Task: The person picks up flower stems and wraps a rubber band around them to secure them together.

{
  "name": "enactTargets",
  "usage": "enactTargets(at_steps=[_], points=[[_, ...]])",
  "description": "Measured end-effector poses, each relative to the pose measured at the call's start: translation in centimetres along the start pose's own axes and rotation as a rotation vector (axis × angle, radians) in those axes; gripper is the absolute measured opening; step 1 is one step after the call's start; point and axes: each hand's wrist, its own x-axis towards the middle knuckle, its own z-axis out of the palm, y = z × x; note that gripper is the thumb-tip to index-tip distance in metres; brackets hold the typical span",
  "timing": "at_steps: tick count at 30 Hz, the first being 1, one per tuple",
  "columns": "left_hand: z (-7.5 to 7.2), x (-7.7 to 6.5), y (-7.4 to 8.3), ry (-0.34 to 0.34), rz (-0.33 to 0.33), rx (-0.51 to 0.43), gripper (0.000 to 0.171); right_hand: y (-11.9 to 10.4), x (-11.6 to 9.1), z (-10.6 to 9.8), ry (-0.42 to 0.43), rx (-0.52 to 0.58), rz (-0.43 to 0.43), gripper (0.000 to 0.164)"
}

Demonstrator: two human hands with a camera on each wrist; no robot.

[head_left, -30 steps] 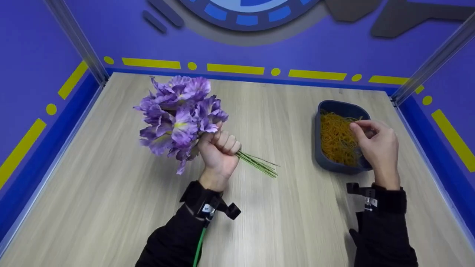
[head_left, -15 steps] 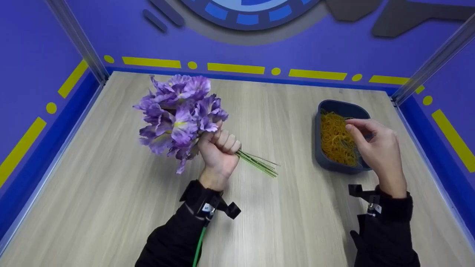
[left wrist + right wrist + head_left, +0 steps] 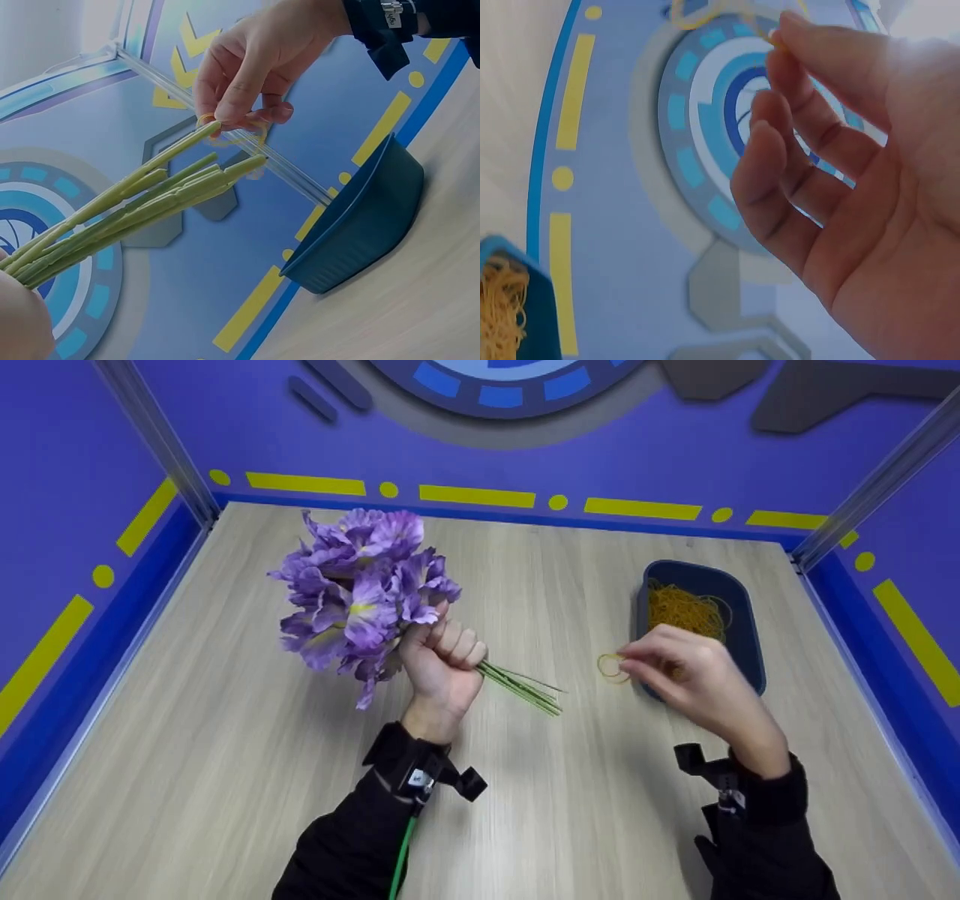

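Note:
My left hand [image 3: 444, 675] grips a bunch of purple artificial flowers [image 3: 364, 592] by the stems, just under the blooms. The green stem ends [image 3: 525, 690] stick out past the little-finger side of the fist, toward the right. Between thumb and index finger, my right hand [image 3: 694, 679] pinches a thin yellow rubber band [image 3: 609, 667], whose loop hangs out to the left, a short way from the stem ends. In the left wrist view, the band overlaps the tips of the stems [image 3: 172, 187]. The right wrist view shows the other fingers [image 3: 761, 169] loosely bent.
A dark blue tub [image 3: 742, 615] stands on the right of the wooden table [image 3: 525, 825], partly behind the right hand. A heap of yellow rubber bands [image 3: 686, 611] lies in it. Purple-blue panels [image 3: 487, 465] wall the table at the back and sides.
My right hand has come away from over the tub, moving left toward the stems, and a rubber band now shows in its pinch. The left hand and flowers have stayed in place.

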Motion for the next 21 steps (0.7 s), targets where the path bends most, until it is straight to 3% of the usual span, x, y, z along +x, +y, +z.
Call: enactTargets(at_steps=[3, 10, 21], points=[[0.0, 0.0, 0.0, 0.000, -0.002, -0.001, 0.054, -0.8, 0.2, 0.6, -0.035, 0.028, -0.064, 0.026], [0.2, -0.1, 0.2, -0.041, -0.023, -0.011, 0.055, -2.1, 0.3, 0.8, -0.112, 0.094, -0.084, 0.030], [0.2, -0.2, 0.2, -0.048, -0.050, -0.032, 0.055, -3.2, 0.6, 1.5, -0.111, 0.165, -0.195, 0.037]])
